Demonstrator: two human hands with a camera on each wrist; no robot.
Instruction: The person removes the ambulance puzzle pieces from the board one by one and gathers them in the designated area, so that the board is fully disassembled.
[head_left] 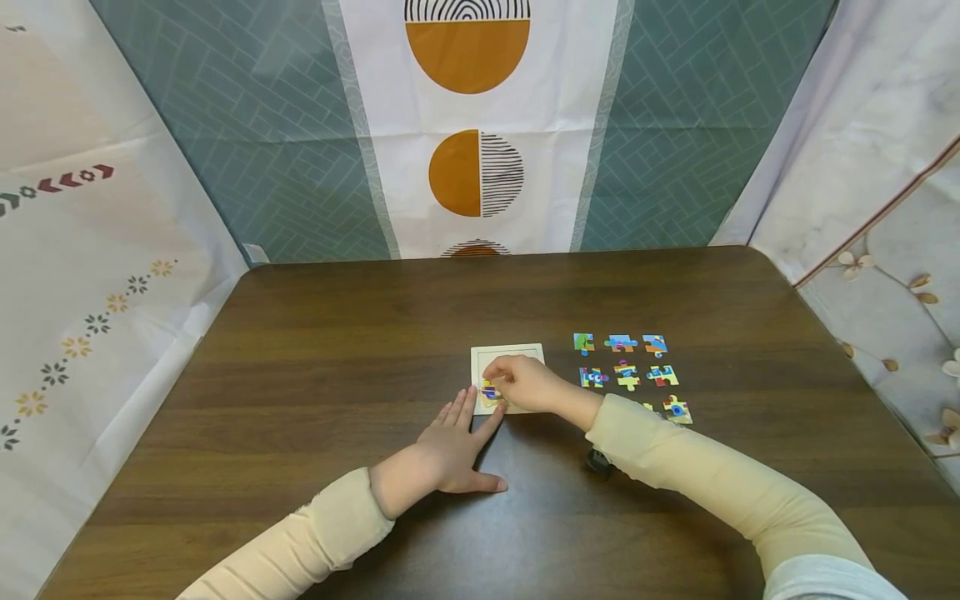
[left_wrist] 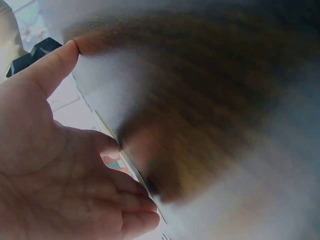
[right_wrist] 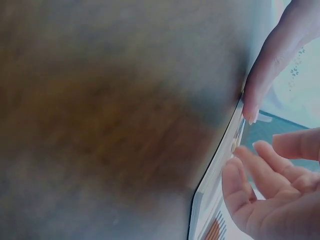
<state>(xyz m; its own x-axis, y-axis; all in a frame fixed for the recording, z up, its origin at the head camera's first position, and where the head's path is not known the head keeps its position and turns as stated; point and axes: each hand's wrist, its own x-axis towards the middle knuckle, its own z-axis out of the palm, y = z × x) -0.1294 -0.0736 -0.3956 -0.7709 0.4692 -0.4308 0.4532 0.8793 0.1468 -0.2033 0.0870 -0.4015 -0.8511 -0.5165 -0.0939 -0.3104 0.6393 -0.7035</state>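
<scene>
A pale square puzzle tray (head_left: 507,352) lies on the table, with a yellow and purple jigsaw piece (head_left: 489,392) in its lower left corner. My right hand (head_left: 528,385) reaches over the tray from the right, its bent fingertips touching down at that piece. In the right wrist view the fingers (right_wrist: 260,170) are loosely bent and no grip on the piece shows. With straight, spread fingers, my left hand (head_left: 453,454) rests at the tray's lower left edge. The left thumb lies on the table in front.
To the right of the tray, several loose jigsaw pieces (head_left: 621,343) are laid out in rows, the lowest row partly hidden by the right sleeve (head_left: 675,458). A dark object (head_left: 598,462) shows under the right wrist. Patterned cloths hang behind the brown table (head_left: 360,333) and at its sides.
</scene>
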